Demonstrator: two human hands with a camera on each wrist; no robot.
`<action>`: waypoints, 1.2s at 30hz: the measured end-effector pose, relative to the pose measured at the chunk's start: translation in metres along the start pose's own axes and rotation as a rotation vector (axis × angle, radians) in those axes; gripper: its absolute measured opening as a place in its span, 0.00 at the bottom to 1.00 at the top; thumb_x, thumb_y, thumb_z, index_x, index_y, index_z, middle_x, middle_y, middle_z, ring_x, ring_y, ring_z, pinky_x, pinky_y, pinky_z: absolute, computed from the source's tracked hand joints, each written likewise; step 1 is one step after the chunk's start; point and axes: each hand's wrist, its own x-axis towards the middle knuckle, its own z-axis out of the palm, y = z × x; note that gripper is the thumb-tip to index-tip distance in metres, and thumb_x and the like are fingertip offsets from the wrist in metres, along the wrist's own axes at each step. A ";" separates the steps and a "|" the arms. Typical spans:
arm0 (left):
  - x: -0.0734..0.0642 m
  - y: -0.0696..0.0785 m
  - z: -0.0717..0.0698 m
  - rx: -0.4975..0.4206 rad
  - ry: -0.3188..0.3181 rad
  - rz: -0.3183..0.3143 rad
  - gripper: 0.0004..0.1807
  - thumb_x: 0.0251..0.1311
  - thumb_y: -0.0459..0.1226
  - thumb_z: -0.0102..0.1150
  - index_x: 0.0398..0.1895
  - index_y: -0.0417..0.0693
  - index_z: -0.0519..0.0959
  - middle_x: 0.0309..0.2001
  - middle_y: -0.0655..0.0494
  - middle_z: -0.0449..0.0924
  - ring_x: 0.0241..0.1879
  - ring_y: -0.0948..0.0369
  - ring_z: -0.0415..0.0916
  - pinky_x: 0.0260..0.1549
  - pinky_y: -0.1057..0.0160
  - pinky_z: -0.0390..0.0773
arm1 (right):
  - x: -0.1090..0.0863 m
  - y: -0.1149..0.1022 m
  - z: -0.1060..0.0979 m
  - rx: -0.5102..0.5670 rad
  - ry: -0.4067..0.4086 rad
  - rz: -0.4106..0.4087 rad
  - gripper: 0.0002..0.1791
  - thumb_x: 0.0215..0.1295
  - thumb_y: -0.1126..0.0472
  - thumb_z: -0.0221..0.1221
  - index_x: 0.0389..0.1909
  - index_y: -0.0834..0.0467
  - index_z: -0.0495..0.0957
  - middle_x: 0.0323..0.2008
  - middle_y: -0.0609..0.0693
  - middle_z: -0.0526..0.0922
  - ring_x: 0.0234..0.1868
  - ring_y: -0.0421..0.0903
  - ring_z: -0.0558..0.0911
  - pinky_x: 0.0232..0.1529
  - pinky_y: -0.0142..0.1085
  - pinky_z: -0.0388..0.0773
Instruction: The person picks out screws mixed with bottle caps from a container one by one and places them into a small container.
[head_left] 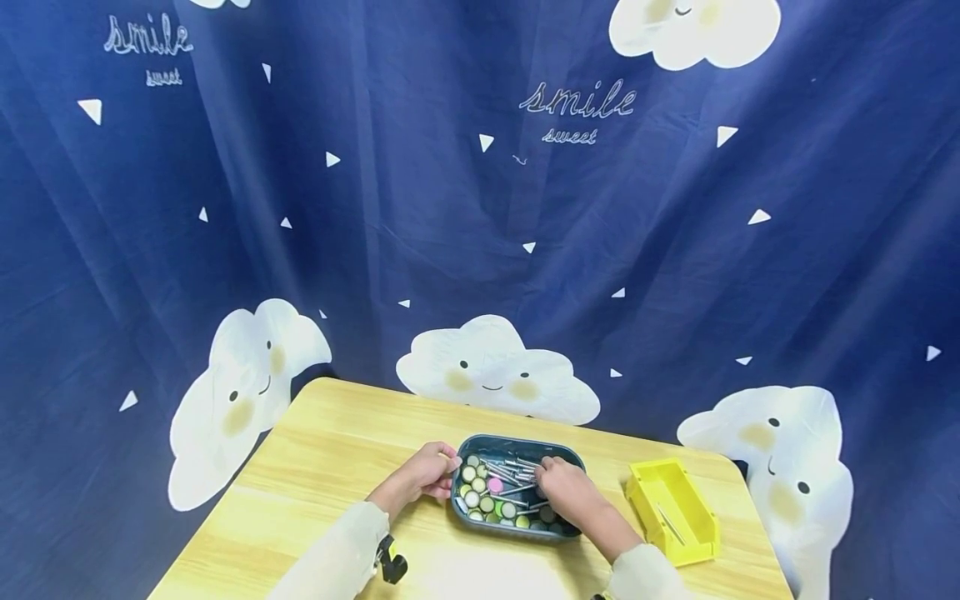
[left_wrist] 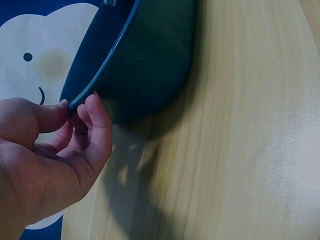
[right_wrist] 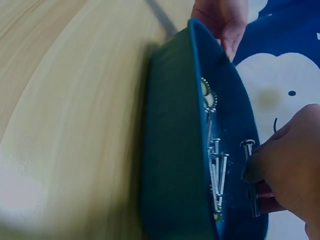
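Note:
A dark teal plastic tub [left_wrist: 150,65] stands on the table with bottle caps [head_left: 470,475] and long metal bolts [right_wrist: 216,172] inside. My left hand [head_left: 430,472] pinches the tub's rim at its left end between thumb and fingers. Over the right part of the tub, my right hand [head_left: 567,492] reaches in. In the right wrist view its thumb and fingers grip a few bolts [right_wrist: 248,146] close to the inner wall; their exact number is unclear. One pink cap [head_left: 495,484] lies among the paler ones.
A yellow bin [head_left: 705,533] sits to the right of the tub, with a thin bolt-like piece [head_left: 670,523] in it. The wooden table [head_left: 352,425] has a blue curtain [head_left: 450,208] with cloud prints behind it.

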 end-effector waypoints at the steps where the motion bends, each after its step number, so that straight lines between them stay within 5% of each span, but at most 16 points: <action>1: 0.000 0.000 0.000 -0.002 0.000 0.001 0.09 0.73 0.34 0.54 0.51 0.40 0.72 0.21 0.56 0.74 0.17 0.67 0.72 0.14 0.72 0.83 | -0.001 0.001 -0.001 0.000 0.001 0.004 0.07 0.56 0.71 0.67 0.31 0.56 0.82 0.27 0.48 0.77 0.29 0.44 0.76 0.28 0.33 0.84; 22: 0.000 0.001 0.000 -0.003 -0.011 0.000 0.09 0.74 0.34 0.53 0.52 0.39 0.72 0.21 0.56 0.74 0.17 0.67 0.73 0.15 0.72 0.83 | -0.039 0.034 -0.027 0.061 0.153 0.142 0.07 0.56 0.73 0.66 0.33 0.61 0.83 0.28 0.51 0.79 0.31 0.48 0.82 0.26 0.40 0.86; 36: 0.001 0.001 -0.001 -0.005 -0.007 -0.006 0.09 0.74 0.34 0.54 0.52 0.39 0.72 0.22 0.56 0.74 0.17 0.67 0.72 0.16 0.72 0.84 | -0.077 0.071 -0.022 0.093 0.315 0.219 0.15 0.44 0.76 0.70 0.35 0.63 0.84 0.27 0.51 0.82 0.29 0.48 0.82 0.27 0.40 0.87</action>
